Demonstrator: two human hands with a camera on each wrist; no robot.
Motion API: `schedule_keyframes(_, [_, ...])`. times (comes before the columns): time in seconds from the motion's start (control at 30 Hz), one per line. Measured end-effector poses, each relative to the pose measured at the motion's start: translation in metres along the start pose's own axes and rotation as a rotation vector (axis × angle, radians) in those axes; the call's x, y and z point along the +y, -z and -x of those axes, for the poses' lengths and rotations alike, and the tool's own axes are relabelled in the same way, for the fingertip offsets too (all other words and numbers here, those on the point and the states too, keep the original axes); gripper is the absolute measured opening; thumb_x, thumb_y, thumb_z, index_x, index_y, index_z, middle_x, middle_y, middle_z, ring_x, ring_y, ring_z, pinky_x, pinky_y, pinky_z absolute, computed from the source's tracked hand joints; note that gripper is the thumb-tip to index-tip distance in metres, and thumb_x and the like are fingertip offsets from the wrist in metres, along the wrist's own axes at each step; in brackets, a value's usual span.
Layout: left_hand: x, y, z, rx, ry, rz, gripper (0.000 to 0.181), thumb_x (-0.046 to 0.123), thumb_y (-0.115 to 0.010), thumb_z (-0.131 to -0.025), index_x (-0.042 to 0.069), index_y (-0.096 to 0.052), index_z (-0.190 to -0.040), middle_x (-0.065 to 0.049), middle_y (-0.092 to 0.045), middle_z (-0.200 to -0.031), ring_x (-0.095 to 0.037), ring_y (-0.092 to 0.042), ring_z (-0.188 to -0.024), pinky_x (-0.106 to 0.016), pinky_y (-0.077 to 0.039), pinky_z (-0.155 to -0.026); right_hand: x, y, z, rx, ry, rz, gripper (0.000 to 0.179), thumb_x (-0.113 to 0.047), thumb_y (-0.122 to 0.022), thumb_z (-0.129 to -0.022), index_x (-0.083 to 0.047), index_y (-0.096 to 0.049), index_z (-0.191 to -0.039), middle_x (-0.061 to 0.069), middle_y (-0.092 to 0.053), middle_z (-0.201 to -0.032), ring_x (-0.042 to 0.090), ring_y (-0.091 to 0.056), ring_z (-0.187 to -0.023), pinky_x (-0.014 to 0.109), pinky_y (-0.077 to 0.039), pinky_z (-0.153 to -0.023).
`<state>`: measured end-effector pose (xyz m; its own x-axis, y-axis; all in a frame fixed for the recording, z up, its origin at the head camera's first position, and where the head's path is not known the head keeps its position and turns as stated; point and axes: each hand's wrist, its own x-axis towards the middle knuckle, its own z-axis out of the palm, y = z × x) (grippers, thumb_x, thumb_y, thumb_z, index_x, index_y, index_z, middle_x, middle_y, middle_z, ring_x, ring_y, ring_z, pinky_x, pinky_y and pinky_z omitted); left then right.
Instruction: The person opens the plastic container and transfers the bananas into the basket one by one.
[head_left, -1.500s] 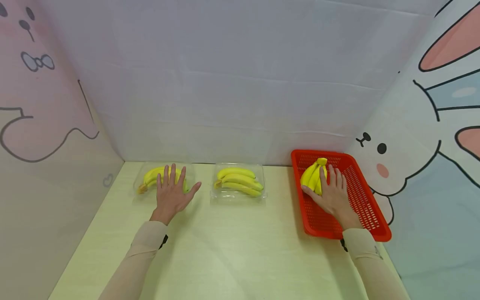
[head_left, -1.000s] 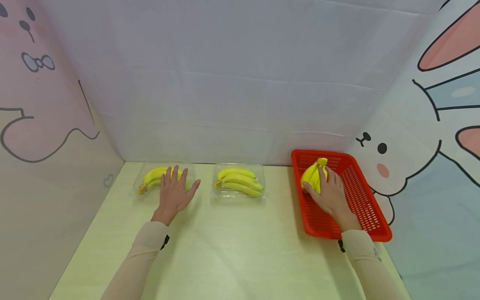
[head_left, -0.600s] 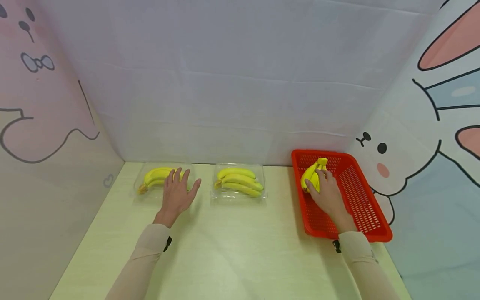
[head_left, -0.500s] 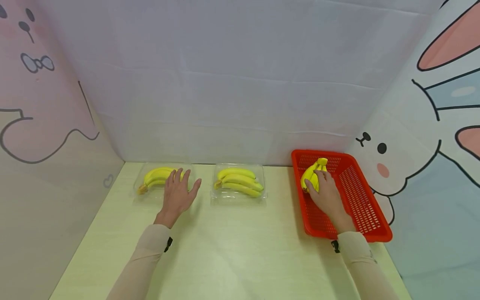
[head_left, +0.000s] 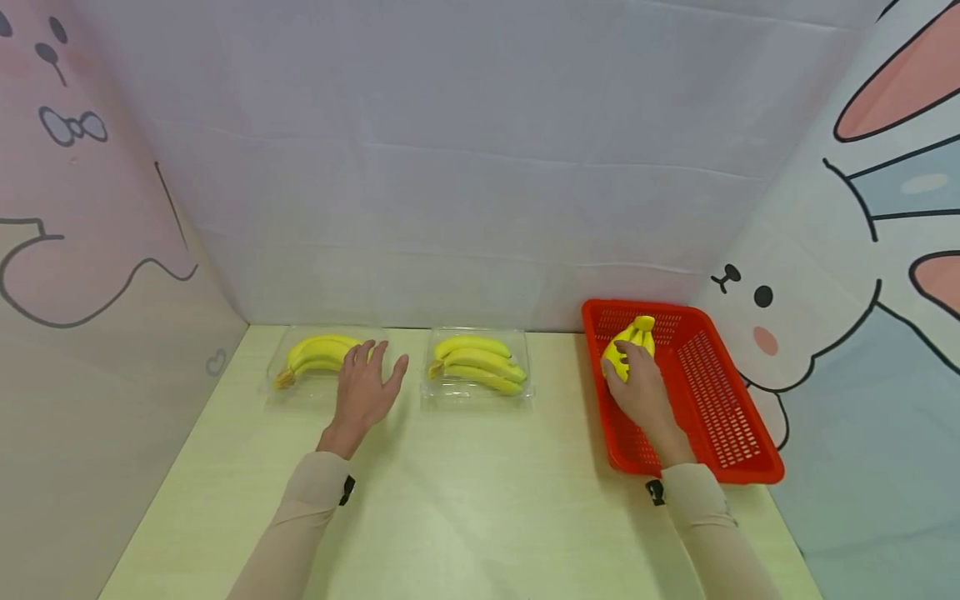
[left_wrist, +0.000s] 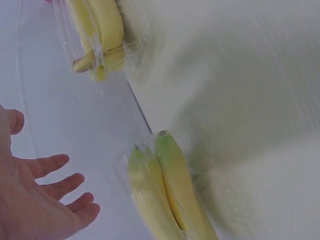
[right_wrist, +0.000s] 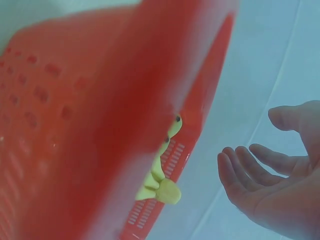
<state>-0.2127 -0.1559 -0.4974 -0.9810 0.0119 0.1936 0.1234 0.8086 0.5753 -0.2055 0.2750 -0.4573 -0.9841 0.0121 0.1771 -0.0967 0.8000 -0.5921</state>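
Note:
My left hand [head_left: 366, 392] hovers with relaxed, spread fingers at the right end of a banana bunch [head_left: 315, 354] in a clear plastic tray [head_left: 279, 396]. The left wrist view shows that hand [left_wrist: 35, 205] apart from the packed bananas [left_wrist: 170, 200]. Over the red basket [head_left: 622, 454], my right hand [head_left: 641, 400] covers part of another yellow banana bunch [head_left: 641, 329]. From the right wrist, a gap separates the loosely bent fingers of that hand [right_wrist: 280, 185] from the bananas [right_wrist: 155, 185], which the basket rim partly hides. Neither hand holds anything.
Between the hands, a second clear tray [head_left: 480, 396] with a banana bunch [head_left: 480, 362] stands against the back sheet [head_left: 450, 208]. The pale wooden table [head_left: 480, 500] stretches in front. A rabbit-print sheet [head_left: 810, 350] rises beside the basket.
The right hand has shifted left across the bananas in the basket, and its fingers bend more. The left hand has slid slightly right, uncovering more of its bunch. Bananas, trays and basket stay put.

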Motion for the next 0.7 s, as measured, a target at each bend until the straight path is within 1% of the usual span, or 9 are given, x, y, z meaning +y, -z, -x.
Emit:
schedule_keyframes(0.3, [0.006,-0.004,0.002,-0.002,0.012,0.06,0.063,0.045,-0.046,-0.108,-0.005,-0.048,-0.146,-0.029,-0.042,-0.151,-0.048,-0.03,-0.142,-0.063,-0.023,-0.116,-0.005,-0.012,0.0,-0.004,0.024,-0.083,0.047,-0.018,-0.061,-0.105,0.008,-0.048,-0.142,0.029,-0.053,-0.139,0.045,-0.054,-0.122,0.057,-0.051,-0.099])
schedule_keyframes(0.53, [0.011,-0.008,0.003,0.001,0.025,0.095,0.062,0.044,-0.046,-0.108,-0.004,-0.049,-0.146,-0.028,-0.042,-0.152,-0.047,-0.032,-0.142,-0.063,-0.027,-0.114,-0.012,-0.018,0.002,-0.002,0.023,-0.145,0.045,-0.015,-0.061,-0.104,0.009,-0.049,-0.141,0.029,-0.054,-0.138,0.045,-0.056,-0.121,0.055,-0.052,-0.098])
schedule_keyframes(0.7, [0.012,-0.013,0.003,0.031,0.02,0.133,0.059,0.043,-0.047,-0.108,-0.004,-0.052,-0.144,-0.027,-0.046,-0.149,-0.047,-0.036,-0.139,-0.063,-0.029,-0.113,-0.015,-0.024,0.001,0.007,0.014,-0.162,0.044,-0.016,-0.062,-0.104,0.007,-0.051,-0.14,0.027,-0.056,-0.137,0.044,-0.057,-0.12,0.056,-0.052,-0.098])
